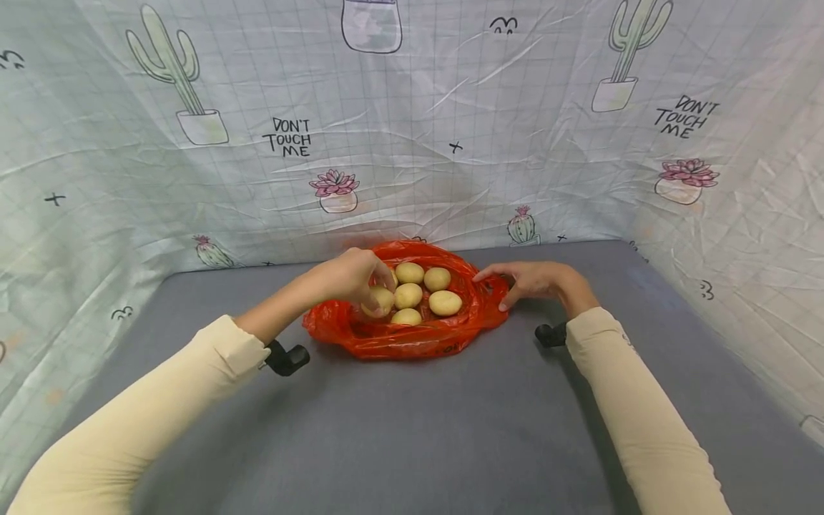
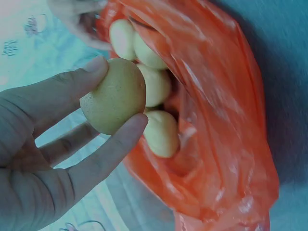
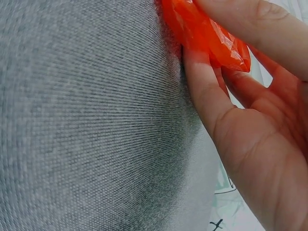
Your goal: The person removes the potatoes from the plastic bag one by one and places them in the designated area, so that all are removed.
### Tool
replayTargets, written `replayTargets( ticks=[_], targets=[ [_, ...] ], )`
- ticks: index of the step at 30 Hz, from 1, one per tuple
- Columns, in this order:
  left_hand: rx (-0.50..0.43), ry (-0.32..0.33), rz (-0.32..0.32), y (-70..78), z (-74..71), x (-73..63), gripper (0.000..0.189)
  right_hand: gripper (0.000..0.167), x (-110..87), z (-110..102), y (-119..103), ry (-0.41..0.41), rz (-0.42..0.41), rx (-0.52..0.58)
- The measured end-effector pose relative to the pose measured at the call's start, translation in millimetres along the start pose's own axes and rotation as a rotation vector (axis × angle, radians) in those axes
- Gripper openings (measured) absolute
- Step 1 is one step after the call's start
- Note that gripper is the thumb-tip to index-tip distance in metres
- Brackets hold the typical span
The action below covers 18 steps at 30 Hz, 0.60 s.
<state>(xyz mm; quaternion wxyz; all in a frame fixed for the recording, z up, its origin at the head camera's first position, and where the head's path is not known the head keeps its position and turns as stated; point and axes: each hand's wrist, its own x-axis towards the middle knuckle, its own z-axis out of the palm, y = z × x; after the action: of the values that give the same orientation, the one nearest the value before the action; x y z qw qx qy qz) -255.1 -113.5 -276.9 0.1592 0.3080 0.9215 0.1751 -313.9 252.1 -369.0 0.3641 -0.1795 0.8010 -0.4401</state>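
Observation:
A red plastic bag [image 1: 399, 348] lies spread wide at the far side of the table, with several yellow potatoes [image 1: 445, 303] bunched inside it. My left hand [image 1: 356, 275] is over the bag's left part. Between thumb and fingertips it pinches one potato [image 2: 114, 96], which the left wrist view shows in front of the others. At the bag's right edge, my right hand [image 1: 542, 277] holds a gathered bit of the plastic [image 3: 211, 36] between thumb and fingers. The fingertips are partly hidden behind the plastic in the right wrist view.
The bag rests on a grey cloth-covered table [image 1: 412, 436]. Close behind it hangs a pale curtain [image 1: 412, 179] printed with cacti and lettering, which also runs along both sides. A black wrist camera [image 1: 287, 359] sits below the left sleeve, another [image 1: 550, 335] by the right wrist.

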Motion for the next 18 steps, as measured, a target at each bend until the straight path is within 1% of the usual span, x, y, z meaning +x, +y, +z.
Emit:
replayTargets(
  ticks=[4, 7, 14, 18],
  targets=[
    [-0.003, 0.016, 0.05, 6.5, 1.6, -5.9, 0.033, 0.077, -0.1, 0.3, 0.9, 0.002, 0.009, -0.016],
    [-0.018, 0.028, 0.06, 10.0, 5.0, -10.2, 0.035, 0.077, -0.2, 1.1, 0.7, 0.003, 0.008, -0.031],
    [0.002, 0.098, 0.131, 13.5, 8.4, -21.5, 0.033, 0.076, -0.2, 0.9, -0.7, 0.007, -0.014, -0.027],
    [-0.001, 0.12, 0.129, 13.3, 8.5, -29.1, 0.034, 0.076, -1.4, 1.1, -0.1, -0.001, -0.029, -0.026]
  ],
)
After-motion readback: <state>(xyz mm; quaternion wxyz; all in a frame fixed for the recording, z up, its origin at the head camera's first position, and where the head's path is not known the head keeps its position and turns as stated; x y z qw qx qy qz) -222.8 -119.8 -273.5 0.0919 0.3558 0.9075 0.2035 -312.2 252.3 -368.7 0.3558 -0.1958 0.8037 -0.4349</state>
